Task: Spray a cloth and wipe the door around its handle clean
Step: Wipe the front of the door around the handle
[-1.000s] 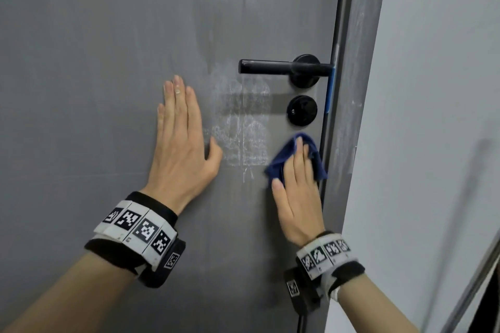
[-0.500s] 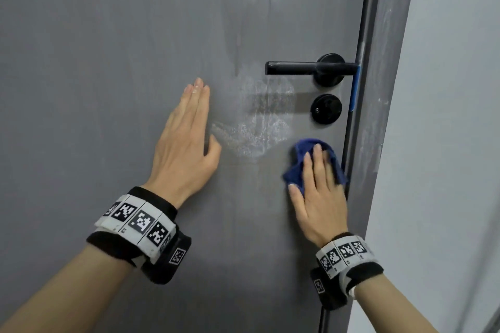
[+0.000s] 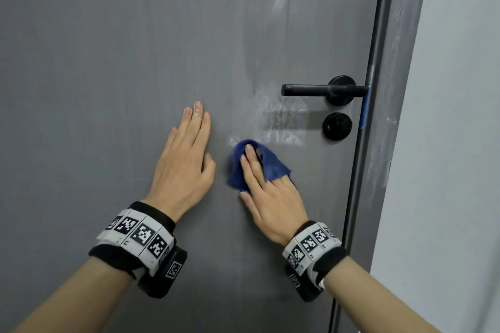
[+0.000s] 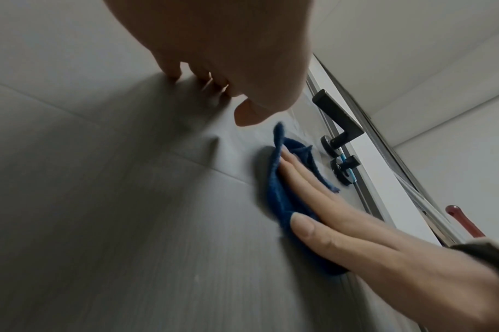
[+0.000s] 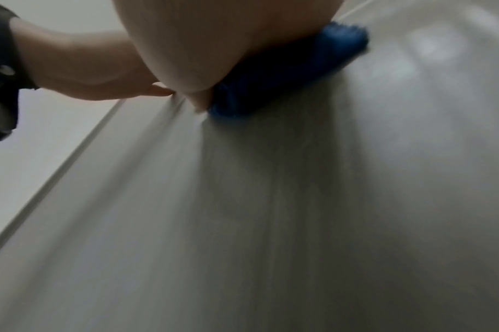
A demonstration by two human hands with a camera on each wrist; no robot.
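Note:
The grey door [image 3: 108, 62] carries a black lever handle [image 3: 311, 90] with a round black lock knob [image 3: 336, 126] under it. A whitish smear [image 3: 284, 121] lies left of the knob, below the handle. My right hand [image 3: 270, 192] presses a crumpled blue cloth [image 3: 273, 166] flat against the door with straight fingers, at the smear's lower left edge. My left hand [image 3: 184, 167] lies flat on the door just left of the cloth, fingers straight. In the left wrist view the cloth [image 4: 279, 197] bunches under the right hand's fingers [image 4: 313, 186]. The right wrist view shows the cloth [image 5: 285, 74] blurred.
The dark door frame [image 3: 384, 143] runs down the right, with a pale wall [image 3: 460, 143] beyond it. A blue strip [image 3: 365, 111] sits at the door's edge beside the handle. A red object [image 4: 464, 222] shows near the frame in the left wrist view.
My right hand has slid the cloth left, from under the lock knob to beside my left thumb. The lower part of the smear is gone. The left hand stays flat on the door.

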